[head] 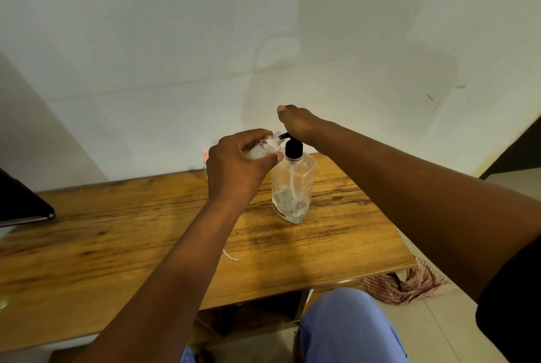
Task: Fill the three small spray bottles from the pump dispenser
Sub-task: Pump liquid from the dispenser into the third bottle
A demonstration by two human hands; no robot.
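Near the centre of the frame your left hand (234,157) has its fingers and thumb curled round a small clear spray bottle (265,149), holding it tilted so its open neck meets the black spout of the pump dispenser (293,184). Your right hand (295,121) sits on top of the black pump head, just above centre; it hides its own fingers, so you cannot tell from here whether they wrap the head or only press down on it.

The dispenser stands upright on the wooden table (117,245), right of your left wrist, with only a shallow layer of liquid at its bottom. The other two small bottles are not clearly visible; something pale and pink peeks out behind your left hand, too hidden to name.

Watch three things:

- The bottle's neck is narrow and held at an angle, so a hard stroke could send liquid past it onto your fingers or the table.
- With so little left, the tube may draw air and spit.
- Nothing steadies the dispenser's base, so an off-centre push could tip it.
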